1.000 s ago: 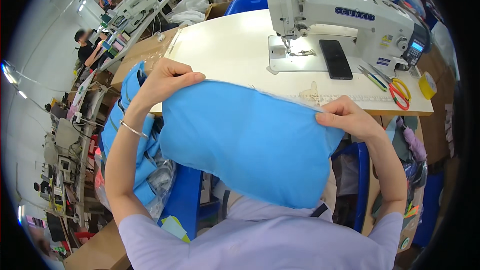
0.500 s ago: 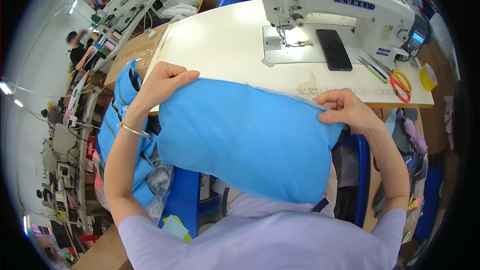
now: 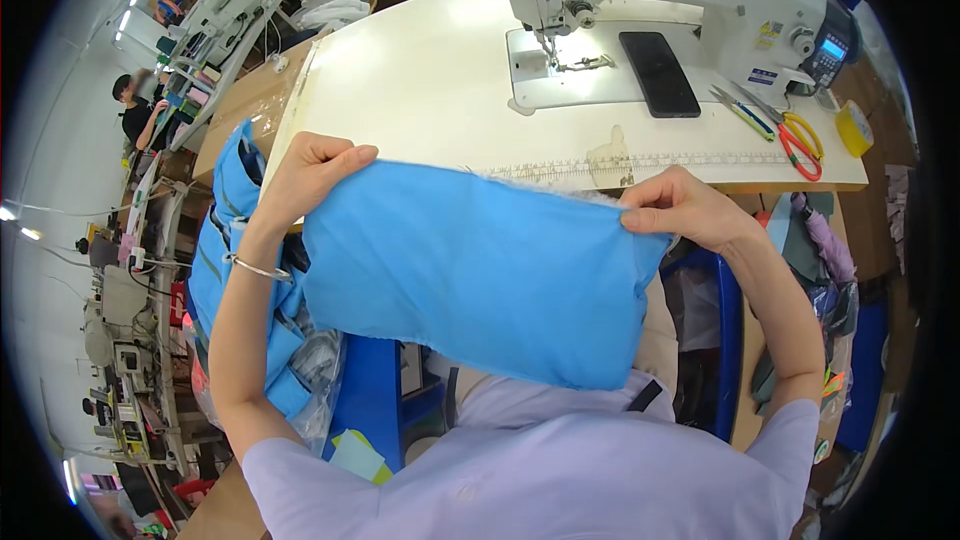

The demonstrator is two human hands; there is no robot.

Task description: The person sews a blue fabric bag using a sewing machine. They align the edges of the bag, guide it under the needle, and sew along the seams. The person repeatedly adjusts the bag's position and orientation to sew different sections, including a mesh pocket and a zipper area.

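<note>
while your left hand [image 3: 315,175] and right hand [image 3: 685,210] pinch its top edge near either end, the blue cloth [image 3: 470,275] hangs below your fingers, mid-frame, long axis left to right

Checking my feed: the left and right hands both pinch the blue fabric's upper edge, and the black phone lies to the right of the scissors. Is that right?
Not quite: the black phone lies to the left of the scissors, as the head view shows. The left hand and right hand do pinch the blue fabric along its upper edge.
</note>
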